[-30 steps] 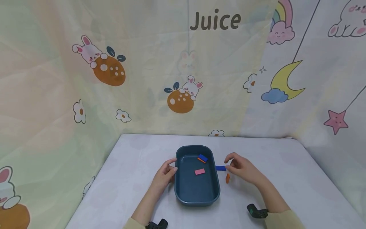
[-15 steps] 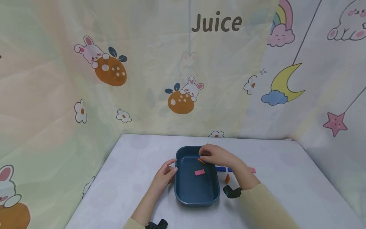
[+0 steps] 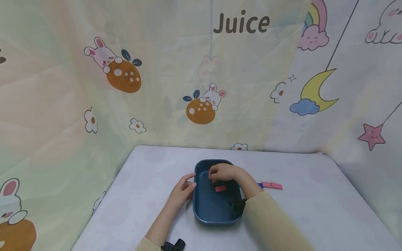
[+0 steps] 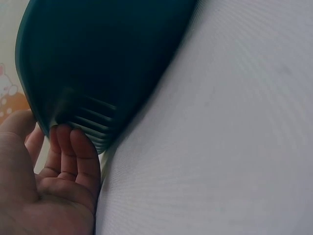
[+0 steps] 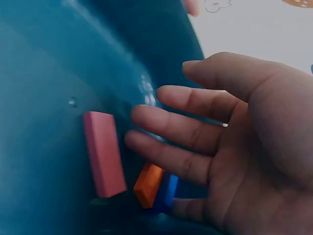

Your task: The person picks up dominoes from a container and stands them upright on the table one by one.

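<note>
A dark teal rectangular plastic bin (image 3: 216, 214) stands on the white tabletop. The left hand (image 3: 181, 191) touches its left rim with thumb and index fingertips; in the left wrist view, the other fingers (image 4: 85, 152) rest against the ribbed outer wall. Inside the far half of the bin hovers the right hand (image 3: 225, 172), with nothing between its spread fingers in the right wrist view. A pink block (image 5: 105, 154) lies on the bin floor near those fingertips. Below them, an orange block (image 5: 148, 185) lies against a blue block (image 5: 167, 192); the right hand hides this pair in the head view.
On the table right of the bin, a blue block (image 3: 260, 185) partly shows past the right sleeve (image 3: 273, 216), beside two pink blocks (image 3: 272, 185) in a row. Behind the table hangs a printed curtain (image 3: 163, 87).
From beside the blue blocks right of the bin, the right hand has moved left over the rim and farther across the inside. Its arm now covers the orange block on the table. The left hand stays put.
</note>
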`<state>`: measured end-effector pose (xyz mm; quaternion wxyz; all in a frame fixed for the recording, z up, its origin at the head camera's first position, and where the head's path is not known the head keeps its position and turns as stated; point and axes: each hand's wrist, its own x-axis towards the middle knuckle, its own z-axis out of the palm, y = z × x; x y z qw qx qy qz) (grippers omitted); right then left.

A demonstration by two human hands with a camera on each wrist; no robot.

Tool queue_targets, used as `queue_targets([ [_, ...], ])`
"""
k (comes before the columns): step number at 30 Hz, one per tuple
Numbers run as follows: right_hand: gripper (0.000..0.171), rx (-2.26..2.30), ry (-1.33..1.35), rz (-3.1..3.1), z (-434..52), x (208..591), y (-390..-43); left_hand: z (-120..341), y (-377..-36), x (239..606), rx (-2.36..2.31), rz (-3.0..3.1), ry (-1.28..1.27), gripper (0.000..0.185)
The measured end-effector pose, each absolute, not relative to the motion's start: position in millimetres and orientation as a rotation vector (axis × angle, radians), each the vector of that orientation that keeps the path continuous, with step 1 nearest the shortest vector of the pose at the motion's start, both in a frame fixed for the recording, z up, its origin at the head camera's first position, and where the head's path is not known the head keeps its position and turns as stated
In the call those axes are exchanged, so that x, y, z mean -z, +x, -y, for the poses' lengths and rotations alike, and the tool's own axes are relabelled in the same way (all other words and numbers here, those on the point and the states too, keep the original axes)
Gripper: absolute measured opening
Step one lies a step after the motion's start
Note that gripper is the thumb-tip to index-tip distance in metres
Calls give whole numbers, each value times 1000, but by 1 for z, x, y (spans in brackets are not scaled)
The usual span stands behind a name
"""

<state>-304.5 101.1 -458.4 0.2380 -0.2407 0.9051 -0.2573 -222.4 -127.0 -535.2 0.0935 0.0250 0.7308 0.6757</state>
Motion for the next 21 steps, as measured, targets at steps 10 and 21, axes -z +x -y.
queue_targets([
  [10,26,1041,-766,-2325,-97,476,-300,128,-224,537,-2002,-2180,98,51],
  [21,13,1086,-701,-2517,-95,477,-298,128,-224,536,-2019,-2146,81,49],
])
